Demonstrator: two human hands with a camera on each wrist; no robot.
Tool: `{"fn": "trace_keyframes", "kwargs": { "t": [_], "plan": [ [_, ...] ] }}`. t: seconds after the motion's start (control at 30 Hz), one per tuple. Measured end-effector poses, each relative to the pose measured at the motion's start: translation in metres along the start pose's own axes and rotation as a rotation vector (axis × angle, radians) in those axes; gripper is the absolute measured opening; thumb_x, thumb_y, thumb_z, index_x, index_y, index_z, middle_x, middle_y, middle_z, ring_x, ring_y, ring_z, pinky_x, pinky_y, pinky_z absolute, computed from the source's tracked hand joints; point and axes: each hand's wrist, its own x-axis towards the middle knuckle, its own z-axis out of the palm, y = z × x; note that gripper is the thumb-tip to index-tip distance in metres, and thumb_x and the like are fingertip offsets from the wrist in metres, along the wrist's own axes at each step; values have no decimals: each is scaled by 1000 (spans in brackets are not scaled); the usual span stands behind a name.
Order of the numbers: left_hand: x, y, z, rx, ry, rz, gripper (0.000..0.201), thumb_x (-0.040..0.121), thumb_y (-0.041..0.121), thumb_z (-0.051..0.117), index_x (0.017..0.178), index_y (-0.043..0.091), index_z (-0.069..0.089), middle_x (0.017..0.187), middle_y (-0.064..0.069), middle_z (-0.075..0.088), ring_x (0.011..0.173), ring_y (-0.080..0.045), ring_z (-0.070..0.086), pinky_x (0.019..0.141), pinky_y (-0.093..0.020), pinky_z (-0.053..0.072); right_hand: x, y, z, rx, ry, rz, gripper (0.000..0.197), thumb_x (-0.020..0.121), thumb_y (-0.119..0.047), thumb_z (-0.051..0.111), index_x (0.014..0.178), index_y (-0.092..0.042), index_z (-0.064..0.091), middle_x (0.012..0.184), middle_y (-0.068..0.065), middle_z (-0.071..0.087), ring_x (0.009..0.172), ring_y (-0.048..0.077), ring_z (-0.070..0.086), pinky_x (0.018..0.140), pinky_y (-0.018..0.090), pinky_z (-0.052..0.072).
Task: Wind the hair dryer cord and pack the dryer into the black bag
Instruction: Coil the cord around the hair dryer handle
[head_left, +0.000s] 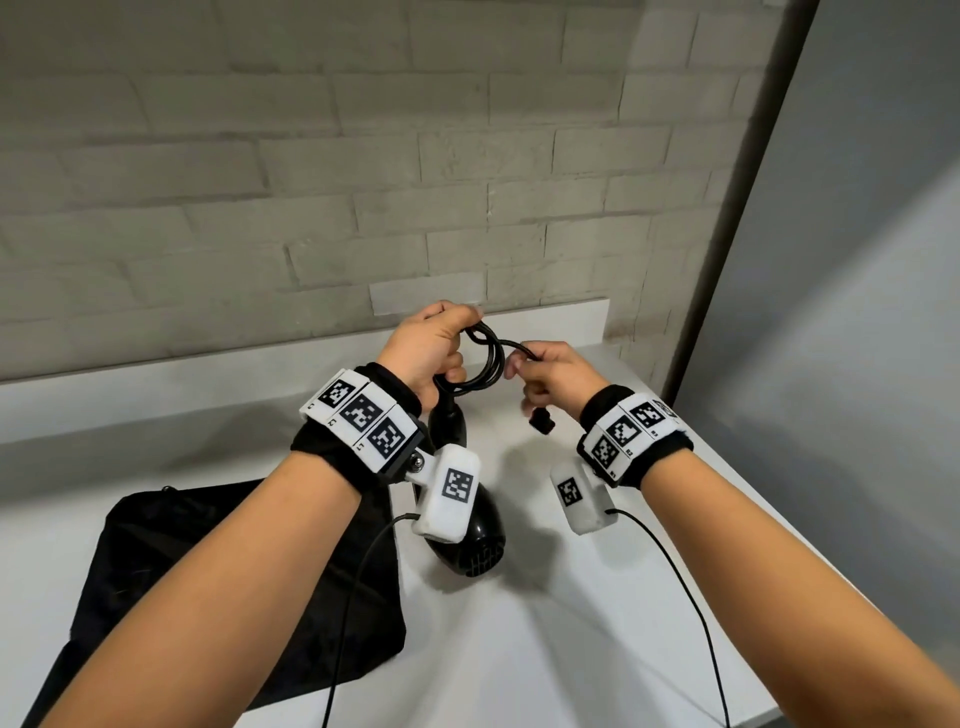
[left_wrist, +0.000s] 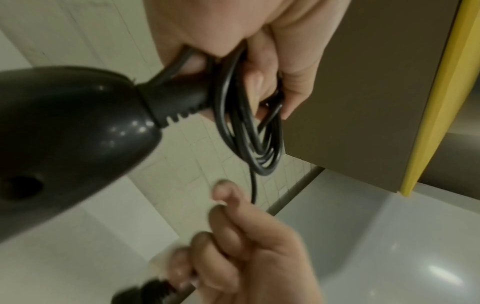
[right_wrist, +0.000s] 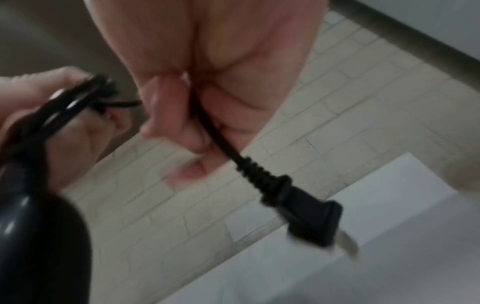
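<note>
The black bag lies flat at our left on the counter, waiting. Our left hand curls round the cord loops so they stay together. The dryer hangs below in the air, long way up and down, its fat end toward us. Our right hand pinches the cord end, and the plug dangles.
</note>
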Motion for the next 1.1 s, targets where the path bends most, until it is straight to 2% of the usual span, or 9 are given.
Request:
{"fn": "trace_keyframes", "kwargs": {
  "t": [0.13, 0.3, 0.37, 0.47, 0.57, 0.67, 0.8, 0.93, 1.1],
  "plan": [
    [-4, 1, -4, 60, -24, -35, 32, 90, 27, 55, 62, 19, 40, 33, 13, 20, 26, -3, 13, 34, -15, 14, -1, -5, -6, 27, -26, -22, 33, 93, -9, 41, 62, -9, 52, 37, -13, 29, 35, 3, 22, 44, 18, 20],
    [-9, -4, 4, 167, -90, -94, 31, 90, 25, 53, 62, 18, 41, 34, 12, 20, 25, -4, 13, 32, -14, 15, 5, -20, 1, -207, 207, -36, 37, 93, -16, 43, 56, -15, 49, 30, -12, 37, 31, 3, 32, 40, 15, 25],
    [-9, -6, 7, 194, -106, -118, 32, 90, 26, 53, 61, 19, 41, 35, 11, 19, 26, -4, 14, 32, -13, 15, 7, -27, 1, -246, 300, -79, 36, 92, -15, 46, 56, -16, 48, 41, -15, 51, 46, -3, 45, 47, 12, 29],
    [-10, -8, 13, 196, -134, -140, 32, 91, 31, 52, 64, 19, 40, 36, 9, 19, 26, -5, 15, 33, -14, 17, 11, -37, 0, -296, 376, -166, 31, 90, -14, 49, 59, -12, 55, 63, 10, 55, 63, 8, 48, 53, 17, 32],
    [-10, -7, 16, 208, -156, -158, 36, 93, 38, 49, 69, 11, 49, 36, 8, 20, 26, -6, 16, 35, -14, 20, 11, -49, 0, -341, 368, -232, 24, 89, -14, 50, 77, 2, 65, 63, 5, 53, 55, 2, 45, 51, 7, 32],
    [-10, -4, 18, 196, -149, -135, 41, 95, 41, 44, 74, 6, 51, 31, 9, 24, 25, -4, 17, 34, -12, 22, 7, -57, 3, -277, 394, -313, 21, 89, -11, 51, 82, 1, 67, 69, 5, 60, 62, 5, 51, 57, 6, 36],
    [-4, 8, 8, 0, -54, -95, 33, 97, 36, 40, 74, 13, 43, 28, 9, 34, 22, -2, 19, 33, -9, 22, -4, -59, 10, -165, 337, -397, 18, 88, -5, 52, 92, 2, 68, 71, -8, 67, 61, -11, 54, 65, 4, 40],
    [1, 21, 1, -116, 19, -88, 36, 95, 38, 45, 66, 17, 41, 30, 9, 28, 23, -4, 18, 32, -11, 20, -10, -46, 22, -352, 170, -401, 39, 83, -25, 51, 119, -12, 59, 118, 5, 64, 104, 0, 56, 93, 19, 44],
    [-2, 24, -3, -75, 72, -33, 32, 87, 34, 56, 63, 20, 39, 32, 10, 23, 24, -5, 16, 33, -13, 16, -12, -48, 22, -585, 220, -448, 41, 81, -38, 47, 120, -29, 57, 114, -1, 68, 100, 11, 64, 83, 32, 51]
  ]
}}
